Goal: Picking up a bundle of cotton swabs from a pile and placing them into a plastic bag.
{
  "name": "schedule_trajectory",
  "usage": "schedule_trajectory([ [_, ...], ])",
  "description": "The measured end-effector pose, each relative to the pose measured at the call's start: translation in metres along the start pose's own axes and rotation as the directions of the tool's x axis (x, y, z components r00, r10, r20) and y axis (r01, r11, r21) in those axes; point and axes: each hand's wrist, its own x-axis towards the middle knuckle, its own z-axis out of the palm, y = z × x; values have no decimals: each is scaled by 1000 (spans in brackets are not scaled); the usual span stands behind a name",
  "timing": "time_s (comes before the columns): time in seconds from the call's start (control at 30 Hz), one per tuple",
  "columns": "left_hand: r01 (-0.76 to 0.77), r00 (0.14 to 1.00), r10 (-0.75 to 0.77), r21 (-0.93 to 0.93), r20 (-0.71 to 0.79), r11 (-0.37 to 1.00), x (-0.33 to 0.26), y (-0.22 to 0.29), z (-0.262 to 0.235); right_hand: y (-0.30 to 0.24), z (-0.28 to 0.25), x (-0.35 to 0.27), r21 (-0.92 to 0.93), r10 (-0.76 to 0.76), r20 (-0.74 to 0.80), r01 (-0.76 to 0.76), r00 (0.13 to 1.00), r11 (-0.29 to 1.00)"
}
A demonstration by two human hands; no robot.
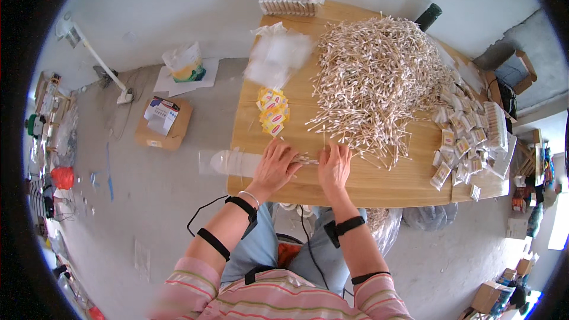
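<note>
On wooden table (379, 184): left hand (274, 167), right hand (333, 168) pinching thin swab bundle (305, 159) beside clear sleeve (228, 162)

You're in a home packing workshop: desk (379, 181) heaped with cotton swabs (379, 77), packed packets (468, 142), cardboard boxes (163, 124) on bare concrete floor (148, 201).

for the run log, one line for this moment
left hand: on clear bag | right hand: gathering cotton swabs | pile behind
</note>
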Motion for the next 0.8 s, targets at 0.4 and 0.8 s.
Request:
schedule_trajectory([
  [0.4, 28, 998, -29, 10, 62, 1000, -1, 4, 6, 6, 4, 3, -6, -238, 182, 243, 954, 970],
  [0.8, -21, 998, 32, 221, -48, 975, 9, 13, 20, -8, 10, -45, 415, -42, -91, 77, 995, 906],
])
